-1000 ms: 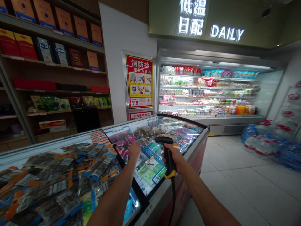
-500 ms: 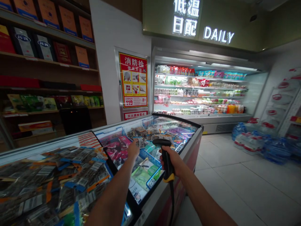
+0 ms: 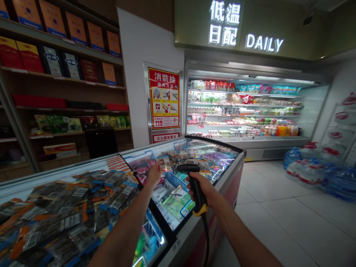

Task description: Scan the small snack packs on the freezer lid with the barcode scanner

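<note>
My right hand (image 3: 202, 187) is wrapped round the black and yellow handle of a barcode scanner (image 3: 198, 193), whose head points to the left and away from me. A cable hangs down from its base. Out over the freezer, my left hand (image 3: 154, 173) pinches a small flat packet (image 3: 167, 163) by its near edge, with a spot of reddish light near the fingertips. The packet faces the scanner head, a short gap apart. More packets (image 3: 201, 165) of the same look lie on the glass lid beyond the scanner.
A glass-topped chest freezer (image 3: 233, 167) fills the front. A big heap of packets (image 3: 75, 207) with orange and blue strips covers its left part. Shelves of boxes (image 3: 89, 70) stand left, a lit fridge (image 3: 236, 142) behind, water bottles (image 3: 306, 167) on the floor at right.
My left hand has moved slightly left with the packet, farther from the scanner. The view has turned a little left. My right hand keeps its hold on the barcode scanner.
</note>
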